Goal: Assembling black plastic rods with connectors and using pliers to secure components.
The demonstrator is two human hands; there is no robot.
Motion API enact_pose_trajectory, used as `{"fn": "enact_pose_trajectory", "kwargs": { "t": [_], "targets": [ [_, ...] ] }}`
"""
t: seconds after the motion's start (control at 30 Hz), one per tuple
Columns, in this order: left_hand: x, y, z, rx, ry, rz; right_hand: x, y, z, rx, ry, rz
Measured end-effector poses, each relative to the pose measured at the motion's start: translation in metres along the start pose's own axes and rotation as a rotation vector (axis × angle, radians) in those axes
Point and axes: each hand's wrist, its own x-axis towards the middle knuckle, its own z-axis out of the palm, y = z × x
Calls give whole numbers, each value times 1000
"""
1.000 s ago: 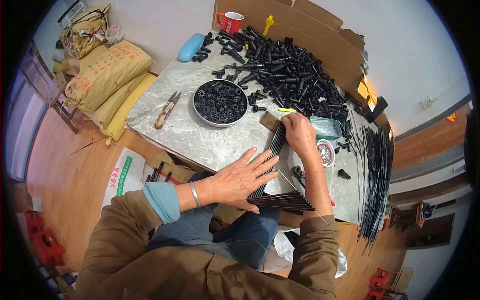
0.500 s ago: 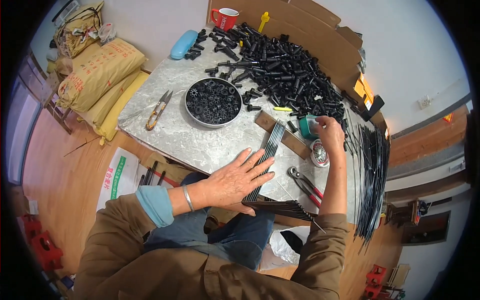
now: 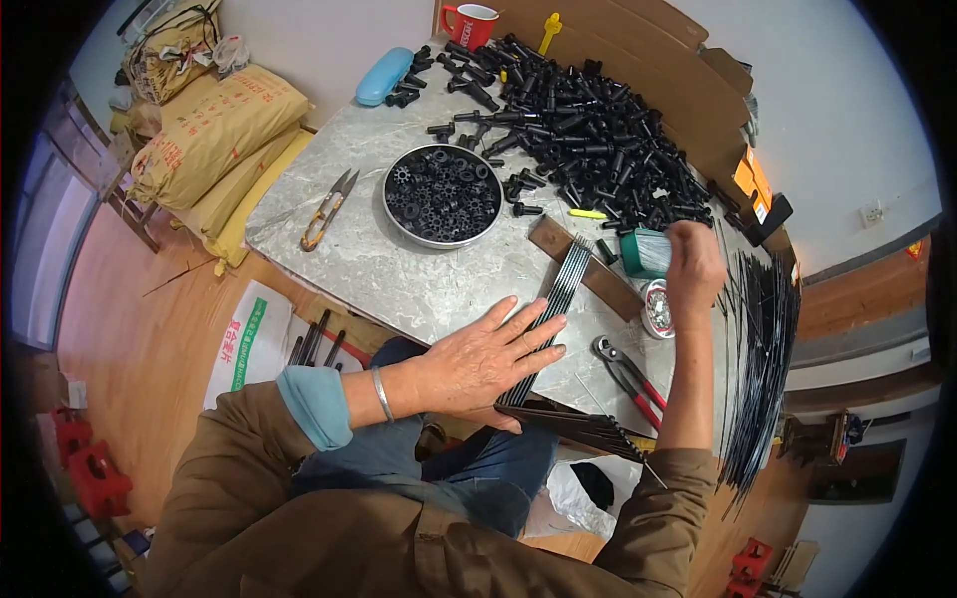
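Observation:
My left hand [image 3: 478, 364] lies flat with fingers spread across a row of thin dark rods [image 3: 561, 299]. Their shiny far tips rest over a brown wooden strip [image 3: 608, 286]. Under my palm's near edge, a dark slatted piece [image 3: 578, 427] juts toward my right sleeve. My right hand [image 3: 695, 269] hovers beside a green box [image 3: 634, 255] of fine pale pins or wires, fingers curled together; whatever they pinch is too small to make out. Just below that box sits a round tin [image 3: 658, 309] of small silvery pieces.
Red-handled pincers [image 3: 630, 379] lie right of the rods. A metal bowl [image 3: 441, 239] holds small black gear-like parts; snips [image 3: 327, 211] lie left of it. Black plastic parts [image 3: 598, 140] heap at the back. Long black rods [image 3: 763, 369] hang over the right edge.
My right hand has lifted from over the green box toward its right side, uncovering the pale pins or wires. My left hand stays flat on the rods. The whole view has shifted slightly.

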Motion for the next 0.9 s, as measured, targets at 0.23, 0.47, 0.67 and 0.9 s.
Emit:
{"fn": "enact_pose_trajectory", "kwargs": {
  "t": [0.23, 0.47, 0.67, 0.9],
  "targets": [
    [5, -1, -6, 40, -23, 17, -31, -59, 13, 346, -363, 316],
    [6, -8, -5, 11, -13, 18, -30, -60, 15, 334, -410, 386],
    [7, -9, -6, 27, -8, 27, -31, -58, 20, 352, -395, 414],
    [6, -9, -5, 64, -15, 24, -34, -57, 22, 326, -363, 419]
  ]
}}
